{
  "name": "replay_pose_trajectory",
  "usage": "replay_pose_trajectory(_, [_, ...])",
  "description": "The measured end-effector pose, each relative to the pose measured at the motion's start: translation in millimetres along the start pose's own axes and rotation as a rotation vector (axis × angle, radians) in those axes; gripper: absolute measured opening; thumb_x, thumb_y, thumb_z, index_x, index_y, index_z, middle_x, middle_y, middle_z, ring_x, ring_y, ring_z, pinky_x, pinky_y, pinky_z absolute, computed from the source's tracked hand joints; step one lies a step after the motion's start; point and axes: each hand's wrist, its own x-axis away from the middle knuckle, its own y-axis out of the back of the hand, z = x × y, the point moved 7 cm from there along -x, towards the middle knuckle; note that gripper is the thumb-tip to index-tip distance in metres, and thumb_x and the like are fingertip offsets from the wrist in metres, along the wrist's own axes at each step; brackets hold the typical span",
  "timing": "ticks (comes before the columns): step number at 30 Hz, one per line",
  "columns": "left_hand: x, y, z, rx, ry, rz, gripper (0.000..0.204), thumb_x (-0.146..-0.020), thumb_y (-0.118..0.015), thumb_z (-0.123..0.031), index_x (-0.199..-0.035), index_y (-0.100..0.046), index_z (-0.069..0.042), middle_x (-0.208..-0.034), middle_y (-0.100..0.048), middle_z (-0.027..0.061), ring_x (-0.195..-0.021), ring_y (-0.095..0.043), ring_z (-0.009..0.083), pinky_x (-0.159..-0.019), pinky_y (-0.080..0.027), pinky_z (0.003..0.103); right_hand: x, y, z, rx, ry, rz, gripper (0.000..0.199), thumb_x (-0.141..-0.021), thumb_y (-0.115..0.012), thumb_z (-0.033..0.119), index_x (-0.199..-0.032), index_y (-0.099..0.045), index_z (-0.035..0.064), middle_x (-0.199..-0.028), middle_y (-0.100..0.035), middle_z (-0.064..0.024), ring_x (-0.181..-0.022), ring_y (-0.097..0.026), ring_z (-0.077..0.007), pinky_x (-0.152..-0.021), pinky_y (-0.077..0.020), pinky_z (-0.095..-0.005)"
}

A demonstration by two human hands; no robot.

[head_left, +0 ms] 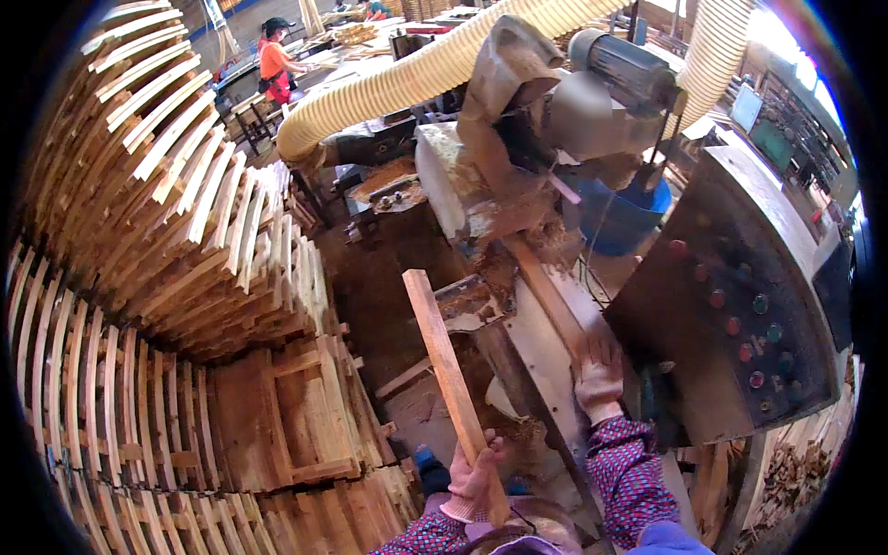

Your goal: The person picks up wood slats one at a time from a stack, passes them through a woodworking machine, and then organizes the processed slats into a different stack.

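My left hand (474, 483), in a pale knitted glove, is closed round the lower part of a long square wooden strip (439, 356), which slants up and away from me. On the machine's bed (535, 347) lies another wooden strip (548, 291), its far end at the opening below the machine's dusty metal hood (504, 83). My right hand (599, 370), also gloved, grips the near end of that strip, its fingers slightly blurred. Sawdust covers the metal around the opening. Patterned sleeves cover both forearms.
Stacked wooden strips (171, 250) rise on the left. At the right stands a dark control panel (731, 305) with coloured buttons. A ribbed hose (398, 88) crosses behind the machine, near a blue tub (622, 217). Another person (277, 60) in orange stands farther back.
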Motion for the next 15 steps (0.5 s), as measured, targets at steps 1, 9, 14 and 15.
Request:
replay_pose_trajectory(1, [-6,17,-5,0.014,-0.012,-0.012,0.045,-0.093,-0.063,-0.016,-0.130,-0.042,-0.001,-0.117,-0.058,0.0114,-0.101,-0.060,0.0222,-0.087,-0.052,0.038,-16,-8,11,-0.062,0.000,0.061,0.047,-0.089,-0.051,0.029,-0.133,-0.050,0.0108,-0.143,-0.042,-0.0129,-0.132,-0.037,-0.0328,-0.109,-0.0269,-0.0524])
replay_pose_trajectory(9, [-57,-17,-26,0.084,-0.205,-0.030,0.051,-0.092,-0.067,-0.023,-0.131,-0.042,-0.003,-0.118,-0.056,0.0070,-0.102,-0.059,0.0167,-0.092,-0.050,0.033,-87,23,22,-0.398,0.141,-0.221,0.048,-0.093,-0.051,0.017,-0.140,-0.046,0.0081,-0.143,-0.046,-0.0165,-0.121,-0.051,-0.0301,-0.103,-0.0401,-0.0411])
replay_pose_trajectory(14, [-56,-48,-29,0.110,-0.314,0.068,0.064,-0.092,-0.065,-0.034,-0.140,-0.036,-0.003,-0.133,-0.051,0.0087,-0.119,-0.053,0.0222,-0.102,-0.044,0.037,52,103,106,-1.203,0.261,0.490,0.072,-0.084,-0.067,0.020,-0.145,-0.035,0.0017,-0.149,-0.037,-0.0204,-0.135,-0.040,-0.0310,-0.111,-0.0331,-0.0365])
replay_pose_trajectory(15, [-53,-54,-11,0.168,-0.269,0.072,0.067,-0.093,-0.063,-0.034,-0.144,-0.033,-0.003,-0.136,-0.049,0.0100,-0.123,-0.050,0.0223,-0.104,-0.042,0.038,72,115,110,-1.147,0.263,0.530,0.077,-0.082,-0.070,0.020,-0.146,-0.032,0.0004,-0.150,-0.036,-0.0211,-0.137,-0.038,-0.0312,-0.113,-0.0317,-0.0356])
